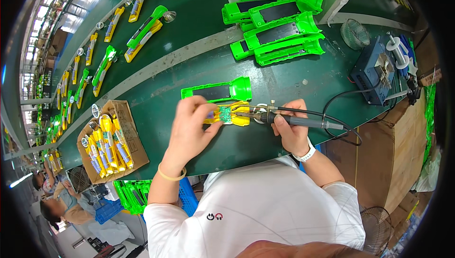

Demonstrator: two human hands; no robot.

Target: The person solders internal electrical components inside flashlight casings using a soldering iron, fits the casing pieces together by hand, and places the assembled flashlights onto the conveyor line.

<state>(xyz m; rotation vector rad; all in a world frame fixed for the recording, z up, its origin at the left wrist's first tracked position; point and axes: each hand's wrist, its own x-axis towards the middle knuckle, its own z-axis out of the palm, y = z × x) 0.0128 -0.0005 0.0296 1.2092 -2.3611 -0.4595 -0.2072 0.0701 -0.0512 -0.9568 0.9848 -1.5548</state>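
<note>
My right hand point(288, 132) is closed round a grey-black soldering iron point(303, 121), with a thin tube running along it. Its tip points left, onto a small green circuit board point(225, 114). The board lies in a yellow flashlight housing point(243, 121) with loose wires, and a round reflector point(260, 113) sits by its right end, partly behind the iron. My left hand point(186, 127) grips the housing's left end, thumb on the near side and forefinger on the far side; the other fingertips are hidden. Just beyond lies a green half shell point(241, 88) with a black panel.
Green shells point(284, 32) are piled at the back. A cardboard box point(139, 137) of yellow housings stands left, before a belt point(163, 35) carrying more flashlights. At right are a blue soldering station point(367, 75), a solder spool point(398, 53) and a looping black cable point(326, 108).
</note>
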